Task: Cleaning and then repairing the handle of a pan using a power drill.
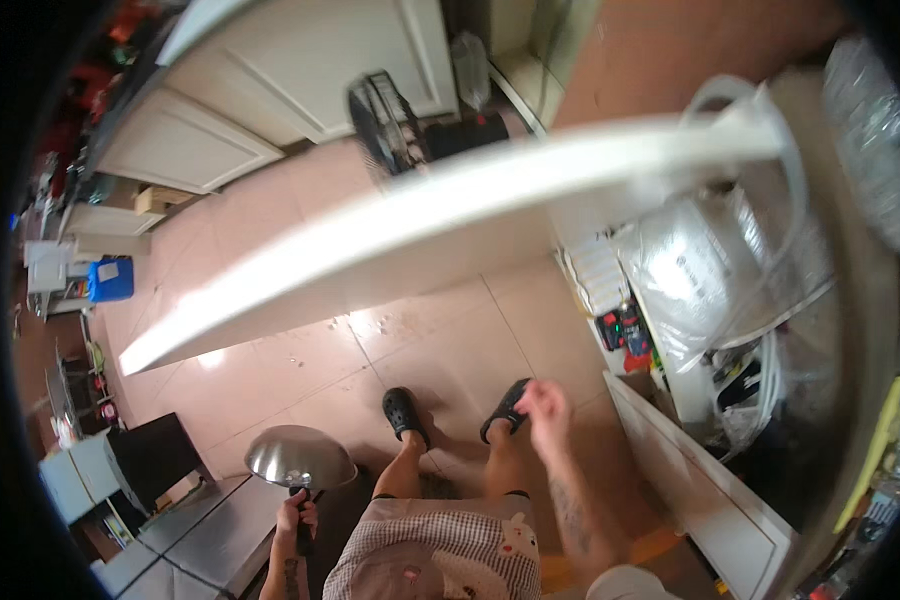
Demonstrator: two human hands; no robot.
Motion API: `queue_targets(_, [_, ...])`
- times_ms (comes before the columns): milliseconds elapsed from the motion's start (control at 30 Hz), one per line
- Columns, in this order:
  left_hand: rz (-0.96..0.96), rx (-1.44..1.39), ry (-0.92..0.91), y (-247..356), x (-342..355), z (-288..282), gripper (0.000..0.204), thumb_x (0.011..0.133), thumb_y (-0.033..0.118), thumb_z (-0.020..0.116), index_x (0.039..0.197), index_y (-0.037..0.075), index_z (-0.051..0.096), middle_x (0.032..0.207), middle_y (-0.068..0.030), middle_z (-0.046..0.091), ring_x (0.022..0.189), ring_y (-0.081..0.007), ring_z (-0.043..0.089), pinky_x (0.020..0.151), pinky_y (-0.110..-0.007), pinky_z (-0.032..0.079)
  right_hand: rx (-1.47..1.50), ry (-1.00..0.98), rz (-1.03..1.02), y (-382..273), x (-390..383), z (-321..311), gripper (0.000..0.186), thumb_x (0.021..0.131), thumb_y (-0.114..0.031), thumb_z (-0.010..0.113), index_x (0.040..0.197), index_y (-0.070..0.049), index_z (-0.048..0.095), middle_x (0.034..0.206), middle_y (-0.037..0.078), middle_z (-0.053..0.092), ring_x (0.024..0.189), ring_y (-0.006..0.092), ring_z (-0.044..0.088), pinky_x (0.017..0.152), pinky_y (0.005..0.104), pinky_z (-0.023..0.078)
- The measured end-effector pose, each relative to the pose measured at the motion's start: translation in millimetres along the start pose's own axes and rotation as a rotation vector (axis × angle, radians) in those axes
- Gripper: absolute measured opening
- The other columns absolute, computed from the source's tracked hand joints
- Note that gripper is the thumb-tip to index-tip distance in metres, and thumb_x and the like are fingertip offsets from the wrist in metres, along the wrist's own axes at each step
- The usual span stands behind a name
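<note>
My left hand [296, 515] is closed around the black handle of a shiny steel pan [300, 455], held out at the lower left beside a grey table top. The pan's rounded metal body points away from me, over the floor. My right hand [548, 408] hangs in the air near my right shoe, touching nothing that shows. Motion smears its fingers, so their pose is unclear. Ahead of both hands, a white cabinet door [440, 200] stands swung out across the view, its edge blurred. Behind it on the right is the cabinet, holding a plastic-wrapped package [695, 270].
Another white door [705, 490] juts out low on the right. A white hose [795, 180] loops by the cabinet. Beyond the large door stand a black fan [385, 120] and closed cabinets [320, 70]. A blue box [110, 280] and a dark screen [158, 458] are at left.
</note>
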State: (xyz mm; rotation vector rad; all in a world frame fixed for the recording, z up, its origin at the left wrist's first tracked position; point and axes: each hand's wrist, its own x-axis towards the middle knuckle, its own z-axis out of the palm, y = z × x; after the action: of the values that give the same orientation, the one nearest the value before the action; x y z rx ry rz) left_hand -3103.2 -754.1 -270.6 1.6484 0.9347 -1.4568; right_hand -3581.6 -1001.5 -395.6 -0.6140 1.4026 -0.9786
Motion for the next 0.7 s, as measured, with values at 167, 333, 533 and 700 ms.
queue_targets(167, [-0.015,0.009,-0.025,16.8,-32.4,-16.3,0.023,0.096,0.026,0.05,0.078,0.013,0.048,0.058,0.0027,0.042,0.041,-0.0081,0.037,0.036,-0.021,0.033,-0.597,-0.275,-1.09,-308.8,-135.2,171.2,0.046,0.085,-0.025,0.07,0.122,0.0,0.06,0.118,0.018,0.06,0.117,0.0338,0.055,0.1,0.0497,0.043])
queue_targets(333, [-0.024,-0.101,-0.268,59.1,12.9,-68.0,0.027,0.096,0.023,0.045,0.07,0.014,0.043,0.054,0.0027,0.039,0.04,-0.011,0.038,0.036,-0.025,0.032,-1.216,-0.306,-1.099,-369.2,-112.1,261.0,0.051,0.09,-0.039,0.061,0.123,0.0,0.059,0.133,0.015,0.055,0.129,0.034,0.046,0.11,0.0507,0.033])
queue_targets(533, [0.008,-0.049,-0.241,83.3,-10.3,-80.7,0.028,0.093,0.019,0.046,0.066,0.014,0.04,0.054,0.001,0.038,0.038,-0.0103,0.034,0.034,-0.023,0.032,-1.382,-0.351,-0.919,-368.3,-169.2,238.2,0.043,0.092,-0.039,0.057,0.114,-0.002,0.064,0.114,0.016,0.062,0.117,0.0321,0.053,0.098,0.0484,0.04])
queue_targets(700, [-0.002,-0.076,-0.243,90.7,1.0,-100.8,0.03,0.094,0.019,0.046,0.066,0.014,0.038,0.054,0.0008,0.037,0.039,-0.0106,0.036,0.034,-0.023,0.033,-1.495,-0.358,-0.876,-382.9,-174.7,269.0,0.042,0.093,-0.042,0.055,0.098,-0.004,0.071,0.102,0.016,0.063,0.108,0.0313,0.057,0.094,0.0465,0.042])
